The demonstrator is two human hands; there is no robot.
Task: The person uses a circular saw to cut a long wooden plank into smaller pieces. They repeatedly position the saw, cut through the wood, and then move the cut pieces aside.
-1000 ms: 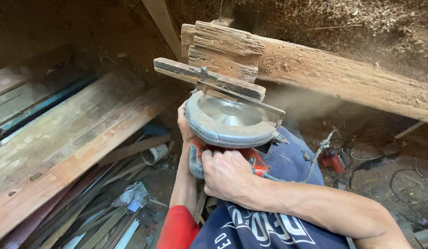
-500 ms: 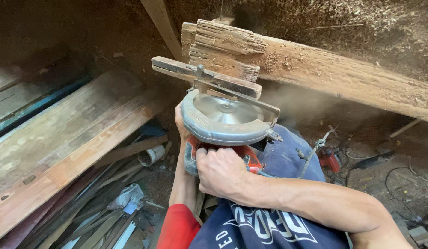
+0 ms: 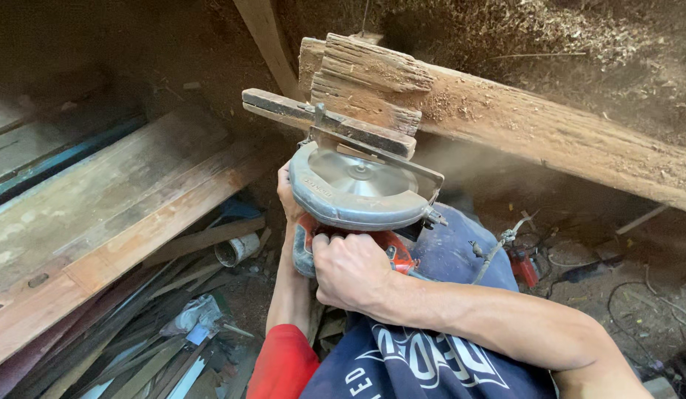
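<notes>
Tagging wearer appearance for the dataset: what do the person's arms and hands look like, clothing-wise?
Both hands are bare, no gloves: right hand, left hand. Forearms are bare too. A red sleeve covers the left upper arm. No watch, rings or markings visible.

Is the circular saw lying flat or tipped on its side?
Tipped: the circular saw has its blade face turned upward, base plate pressed against the weathered wood block.

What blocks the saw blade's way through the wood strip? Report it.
Nothing visible blocks it. The circular saw, gripped by the right hand and steadied by the left hand, sits against the wood strip; the weathered block lies on top.
</notes>
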